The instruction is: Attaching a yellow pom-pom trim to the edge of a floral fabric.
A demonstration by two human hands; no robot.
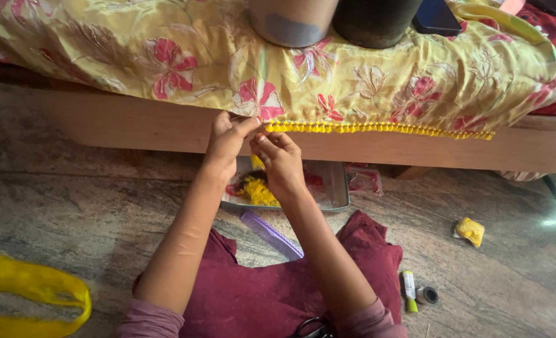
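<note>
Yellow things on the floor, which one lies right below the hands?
The loose yellow thread heap in the metal tray. The yellow bag lies far to the left, and the small yellow bundle far to the right.

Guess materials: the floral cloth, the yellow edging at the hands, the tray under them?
Floral cloth: silky woven fabric, soft sheen on folds. Yellow edging: likely thread tassels, matte, beaded look. Tray: probably steel, grey reflective rim. Both hands, left hand and right hand, pinch the edging.

Floral yellow cloth [365, 81] drapes the wooden ledge — its hem's yellow bead fringe [378, 128] (part-finished) hangs level.
</note>
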